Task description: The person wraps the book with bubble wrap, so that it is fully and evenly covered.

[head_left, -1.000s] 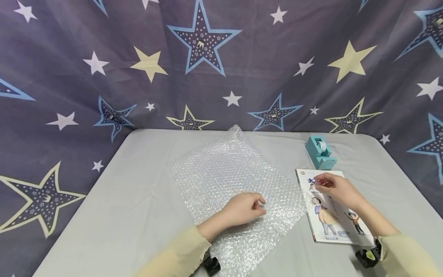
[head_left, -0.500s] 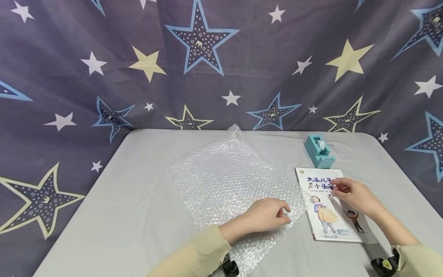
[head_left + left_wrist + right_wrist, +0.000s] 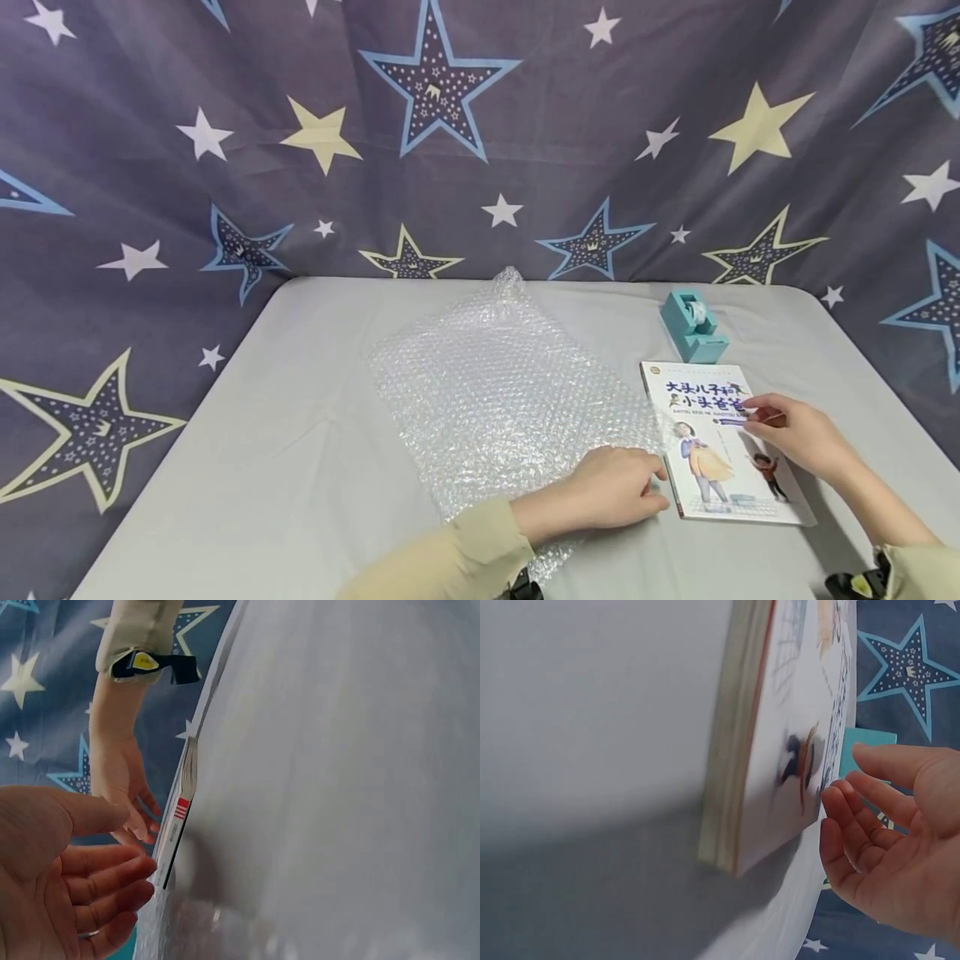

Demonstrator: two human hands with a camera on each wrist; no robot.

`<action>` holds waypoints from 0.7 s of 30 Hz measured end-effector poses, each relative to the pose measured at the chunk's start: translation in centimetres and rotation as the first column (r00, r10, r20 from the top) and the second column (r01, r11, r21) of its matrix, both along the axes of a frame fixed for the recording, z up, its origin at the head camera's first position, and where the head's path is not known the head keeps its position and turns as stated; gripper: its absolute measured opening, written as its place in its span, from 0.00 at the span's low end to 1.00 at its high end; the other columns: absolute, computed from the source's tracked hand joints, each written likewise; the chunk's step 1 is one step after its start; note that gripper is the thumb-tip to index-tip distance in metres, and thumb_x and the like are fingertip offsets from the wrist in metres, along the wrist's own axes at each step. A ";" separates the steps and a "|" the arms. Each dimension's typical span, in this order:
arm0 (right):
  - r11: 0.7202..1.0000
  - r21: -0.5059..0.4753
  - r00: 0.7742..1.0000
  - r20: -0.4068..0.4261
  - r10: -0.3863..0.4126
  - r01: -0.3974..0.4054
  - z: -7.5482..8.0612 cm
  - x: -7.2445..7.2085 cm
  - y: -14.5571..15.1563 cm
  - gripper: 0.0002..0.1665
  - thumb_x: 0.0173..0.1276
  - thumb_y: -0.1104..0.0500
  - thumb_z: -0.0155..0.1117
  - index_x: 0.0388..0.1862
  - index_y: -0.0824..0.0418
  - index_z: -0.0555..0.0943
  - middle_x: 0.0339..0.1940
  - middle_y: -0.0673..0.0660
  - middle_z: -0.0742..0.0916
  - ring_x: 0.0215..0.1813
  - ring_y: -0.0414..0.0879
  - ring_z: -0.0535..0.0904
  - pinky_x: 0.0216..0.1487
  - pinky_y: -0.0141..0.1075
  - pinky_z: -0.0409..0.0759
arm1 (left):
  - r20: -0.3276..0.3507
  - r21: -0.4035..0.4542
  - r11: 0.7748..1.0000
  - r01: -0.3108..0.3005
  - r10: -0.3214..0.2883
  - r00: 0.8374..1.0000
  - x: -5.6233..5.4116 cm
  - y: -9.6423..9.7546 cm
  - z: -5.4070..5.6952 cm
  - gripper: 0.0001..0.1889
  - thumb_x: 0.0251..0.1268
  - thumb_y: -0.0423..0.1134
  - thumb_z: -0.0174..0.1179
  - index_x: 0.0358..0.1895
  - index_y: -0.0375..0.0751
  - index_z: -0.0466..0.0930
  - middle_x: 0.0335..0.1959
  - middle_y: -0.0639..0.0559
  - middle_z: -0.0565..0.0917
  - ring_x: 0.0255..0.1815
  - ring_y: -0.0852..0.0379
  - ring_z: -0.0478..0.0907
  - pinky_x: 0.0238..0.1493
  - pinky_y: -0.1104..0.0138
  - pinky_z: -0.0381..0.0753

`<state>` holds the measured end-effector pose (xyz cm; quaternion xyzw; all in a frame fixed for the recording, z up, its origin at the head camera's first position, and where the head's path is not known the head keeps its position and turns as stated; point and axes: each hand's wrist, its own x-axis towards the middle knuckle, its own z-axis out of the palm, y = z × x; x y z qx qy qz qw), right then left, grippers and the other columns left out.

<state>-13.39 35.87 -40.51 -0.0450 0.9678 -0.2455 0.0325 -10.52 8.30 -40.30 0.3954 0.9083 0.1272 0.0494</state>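
A white picture book (image 3: 708, 479) with Chinese lettering and cartoon figures on its cover lies flat at the right. My left hand (image 3: 618, 487), fingers loosely bent and holding nothing, is close beside the book's left edge, over the bubble wrap (image 3: 502, 392). The left wrist view shows the book's spine (image 3: 178, 814) just past those fingertips. My right hand (image 3: 802, 433) hovers by the book's right edge, thumb and fingers apart in the right wrist view, with the book's page edges (image 3: 731, 750) facing that camera.
A teal tape dispenser (image 3: 692, 329) with a tape roll stands behind the book. The bubble wrap is spread cornerwise over the middle of the grey-covered table (image 3: 255, 433), its far corner bunched against the star-patterned curtain (image 3: 450, 192).
My left hand has moved right across the bubble wrap to the book's left side. The right hand has drawn back rightward from above the cover toward its right edge.
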 end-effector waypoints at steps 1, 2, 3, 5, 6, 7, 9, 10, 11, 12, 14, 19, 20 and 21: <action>1.000 0.004 1.000 0.001 -0.003 0.003 0.0 0.1 0.1 0.22 0.59 0.58 0.63 0.47 0.73 0.76 0.34 0.61 0.83 0.35 0.52 0.80 0.34 0.39 0.73 | 0.001 0.005 1.000 -0.010 0.010 1.000 0.0 0.1 -0.1 0.14 0.57 0.55 0.56 0.45 0.58 0.78 0.19 0.72 0.72 0.25 0.75 0.69 0.29 0.81 0.66; 1.000 0.009 1.000 -0.001 -0.006 0.006 -0.1 0.2 0.2 0.22 0.59 0.58 0.63 0.46 0.73 0.76 0.34 0.61 0.84 0.35 0.52 0.80 0.34 0.39 0.73 | 0.001 0.007 1.000 -0.021 0.021 1.000 0.1 0.2 -0.3 0.14 0.57 0.55 0.56 0.45 0.58 0.78 0.21 0.72 0.73 0.27 0.75 0.71 0.30 0.80 0.67; 1.000 0.013 1.000 0.000 -0.008 0.008 -0.1 0.2 0.4 0.22 0.58 0.58 0.63 0.46 0.73 0.76 0.34 0.61 0.83 0.35 0.52 0.80 0.35 0.40 0.73 | 0.007 0.007 0.999 -0.033 0.033 0.999 0.1 0.3 -0.3 0.15 0.57 0.56 0.56 0.45 0.58 0.79 0.24 0.72 0.76 0.29 0.74 0.72 0.31 0.80 0.68; 1.000 0.024 1.000 0.003 -0.014 0.013 -0.2 0.4 0.5 0.23 0.58 0.57 0.64 0.46 0.73 0.76 0.33 0.62 0.83 0.35 0.53 0.80 0.35 0.41 0.73 | 0.026 0.002 0.998 -0.060 0.060 0.998 0.2 0.5 -0.5 0.16 0.57 0.56 0.56 0.46 0.57 0.79 0.31 0.70 0.79 0.34 0.73 0.74 0.34 0.78 0.70; 0.999 0.029 1.000 0.002 -0.016 0.016 -0.2 0.4 0.5 0.23 0.58 0.57 0.64 0.46 0.73 0.76 0.33 0.61 0.83 0.35 0.52 0.79 0.35 0.41 0.73 | 0.033 -0.002 0.997 -0.073 0.073 0.997 0.3 0.6 -0.5 0.16 0.57 0.56 0.56 0.47 0.57 0.79 0.35 0.70 0.80 0.36 0.72 0.75 0.35 0.78 0.70; 0.999 0.033 1.000 0.002 -0.018 0.018 -0.1 0.5 0.6 0.23 0.58 0.57 0.64 0.46 0.73 0.76 0.33 0.61 0.83 0.35 0.52 0.79 0.34 0.40 0.72 | 0.037 -0.006 0.996 -0.085 0.085 0.996 0.3 0.7 -0.5 0.16 0.57 0.56 0.56 0.47 0.57 0.79 0.37 0.69 0.80 0.37 0.72 0.76 0.35 0.78 0.71; 0.999 0.038 1.000 -0.001 -0.021 0.021 -0.1 0.5 0.7 0.22 0.57 0.57 0.64 0.46 0.72 0.76 0.32 0.60 0.83 0.34 0.51 0.79 0.34 0.40 0.72 | 0.057 -0.013 0.994 -0.104 0.105 0.993 0.3 0.9 -0.6 0.14 0.57 0.55 0.56 0.43 0.57 0.80 0.35 0.68 0.80 0.34 0.71 0.75 0.31 0.77 0.70; 0.999 0.040 1.000 -0.004 -0.021 0.021 -0.1 0.6 0.7 0.22 0.57 0.57 0.65 0.46 0.72 0.76 0.32 0.60 0.83 0.34 0.51 0.79 0.34 0.40 0.72 | 0.063 -0.012 0.993 -0.115 0.115 0.991 0.3 1.0 -0.7 0.14 0.56 0.55 0.57 0.43 0.57 0.79 0.35 0.67 0.79 0.33 0.71 0.74 0.30 0.77 0.69; 0.999 0.040 1.000 -0.006 -0.022 0.022 -0.1 0.6 0.8 0.22 0.57 0.57 0.65 0.45 0.72 0.76 0.32 0.60 0.83 0.34 0.51 0.79 0.34 0.40 0.72 | 0.067 -0.010 0.992 -0.124 0.124 0.990 0.3 1.1 -0.8 0.15 0.56 0.55 0.57 0.43 0.56 0.79 0.35 0.66 0.79 0.33 0.71 0.74 0.30 0.78 0.69; 0.999 0.039 1.000 -0.007 -0.025 0.025 -0.2 0.6 0.9 0.22 0.57 0.58 0.65 0.45 0.72 0.76 0.32 0.60 0.83 0.35 0.52 0.80 0.34 0.41 0.72 | 0.072 -0.006 0.991 -0.133 0.134 0.988 0.4 1.1 -0.9 0.16 0.55 0.56 0.57 0.44 0.55 0.78 0.35 0.65 0.78 0.33 0.70 0.73 0.30 0.78 0.69; 0.998 0.042 0.999 -0.005 -0.035 0.036 -0.2 0.7 1.1 0.23 0.56 0.57 0.65 0.46 0.72 0.76 0.33 0.62 0.83 0.35 0.55 0.80 0.35 0.44 0.73 | 0.079 0.005 0.988 -0.154 0.154 0.985 0.4 1.2 -1.2 0.18 0.55 0.56 0.57 0.45 0.53 0.77 0.36 0.63 0.77 0.34 0.69 0.73 0.31 0.77 0.70; 0.996 0.045 0.997 0.008 -0.077 0.076 -0.5 0.9 1.5 0.25 0.55 0.57 0.66 0.47 0.73 0.74 0.34 0.65 0.82 0.38 0.60 0.79 0.36 0.49 0.73 | 0.075 0.043 0.979 -0.200 0.196 0.978 0.8 1.5 -1.8 0.24 0.54 0.57 0.58 0.52 0.51 0.76 0.37 0.61 0.75 0.35 0.68 0.71 0.33 0.77 0.68; 0.996 0.038 0.996 0.012 -0.083 0.083 -0.5 1.0 1.6 0.26 0.55 0.56 0.66 0.47 0.74 0.74 0.34 0.65 0.82 0.38 0.61 0.79 0.36 0.50 0.73 | 0.071 0.046 0.978 -0.206 0.202 0.977 0.9 1.6 -1.8 0.24 0.54 0.58 0.58 0.52 0.50 0.76 0.36 0.61 0.75 0.34 0.68 0.69 0.33 0.77 0.67; 0.995 0.037 0.996 0.013 -0.090 0.089 -0.6 1.1 1.6 0.26 0.55 0.56 0.66 0.47 0.74 0.74 0.34 0.65 0.82 0.38 0.61 0.79 0.37 0.50 0.73 | 0.065 0.046 0.977 -0.209 0.206 0.976 1.0 1.7 -1.9 0.24 0.54 0.58 0.58 0.52 0.50 0.76 0.35 0.61 0.74 0.33 0.68 0.68 0.33 0.77 0.66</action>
